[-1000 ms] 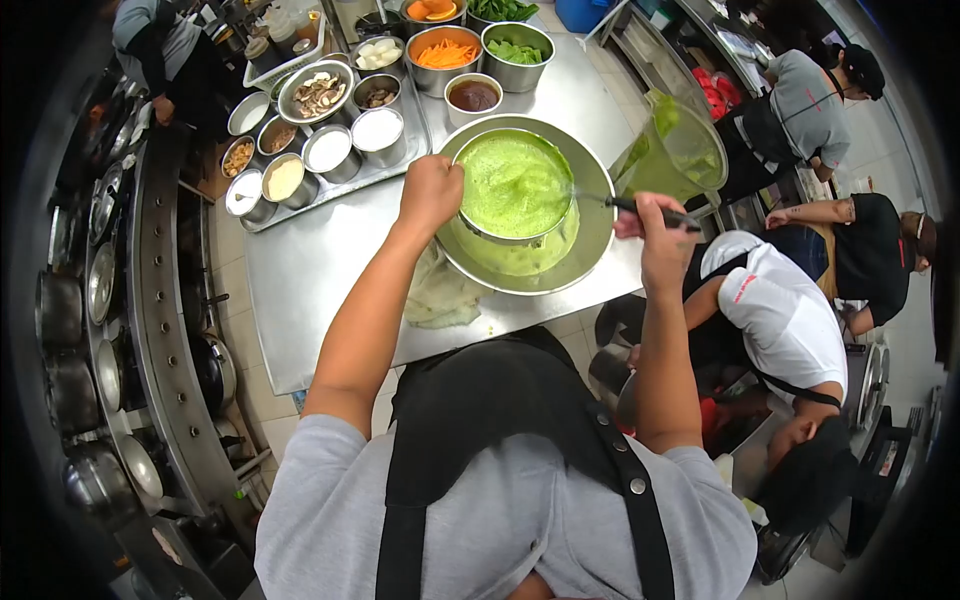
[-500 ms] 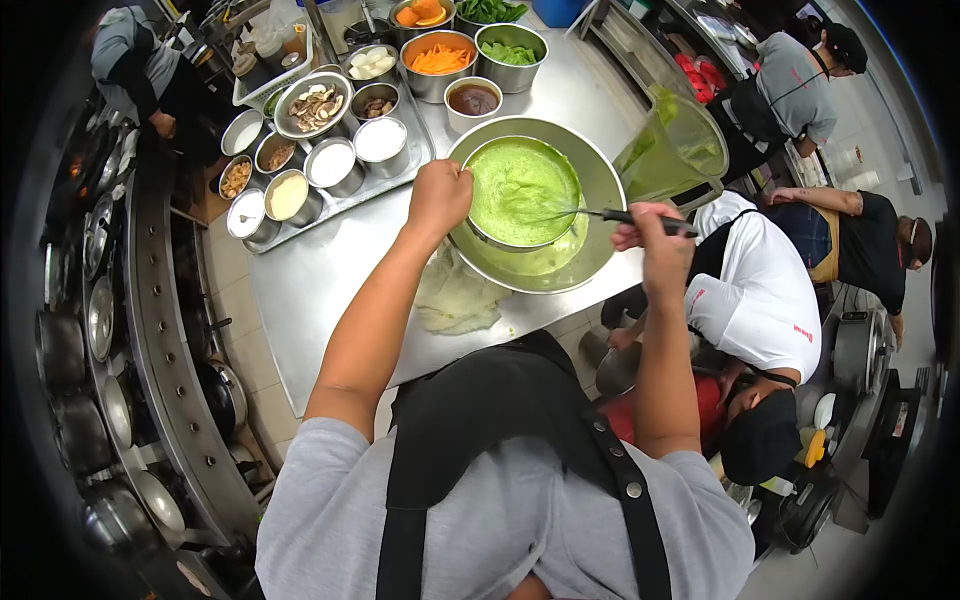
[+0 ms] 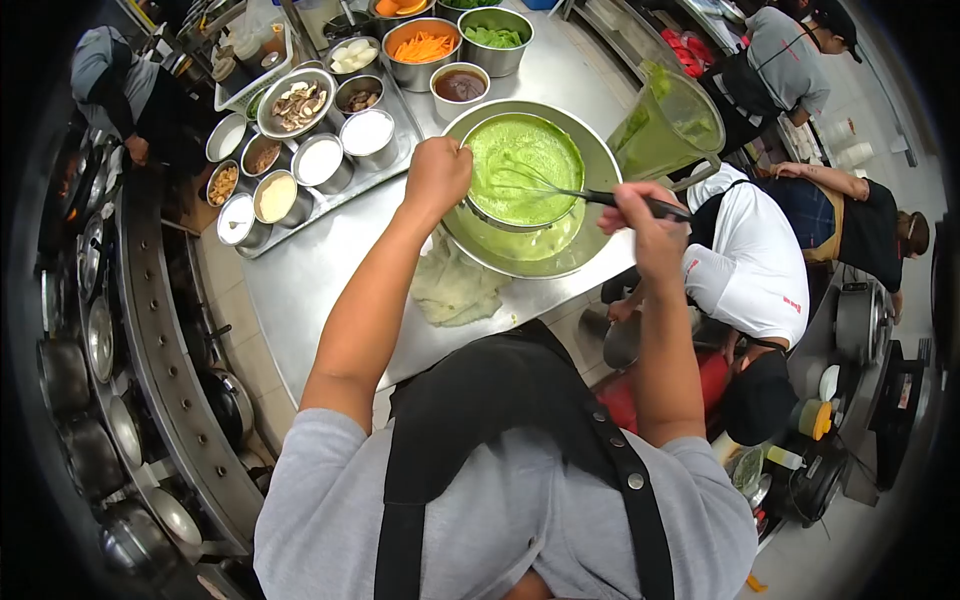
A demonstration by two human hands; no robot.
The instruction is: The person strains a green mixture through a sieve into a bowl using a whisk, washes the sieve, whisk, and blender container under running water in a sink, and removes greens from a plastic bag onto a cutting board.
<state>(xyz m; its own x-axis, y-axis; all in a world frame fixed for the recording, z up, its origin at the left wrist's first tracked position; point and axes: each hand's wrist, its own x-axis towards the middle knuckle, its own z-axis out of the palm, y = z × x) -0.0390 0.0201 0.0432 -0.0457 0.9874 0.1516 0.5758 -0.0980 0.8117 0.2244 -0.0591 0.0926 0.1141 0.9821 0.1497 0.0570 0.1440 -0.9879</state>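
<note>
A strainer (image 3: 476, 212) full of green purée (image 3: 520, 160) sits over a large steel bowl (image 3: 603, 170), which has more green liquid in its bottom. My left hand (image 3: 438, 180) is closed at the strainer's left side, its grip covered by the fingers. My right hand (image 3: 650, 228) holds the black handle of a whisk (image 3: 600, 197), whose wires dip into the purée. Below the bowl on the left lies a damp cloth (image 3: 455, 285). A blender jug (image 3: 665, 125) smeared with green stands to the right of the bowl.
The steel table (image 3: 330, 260) bears a tray (image 3: 345, 195) of small containers, a pot of orange strips (image 3: 422, 48), a pot of green leaves (image 3: 495, 38) and a cup of brown sauce (image 3: 460, 86). A person in white (image 3: 755, 265) bends close by at right. Other people stand farther off.
The whisk has moved leftward within the purée, and its wires now show more clearly. My left hand still grips at the strainer's side. The person in white has bent lower.
</note>
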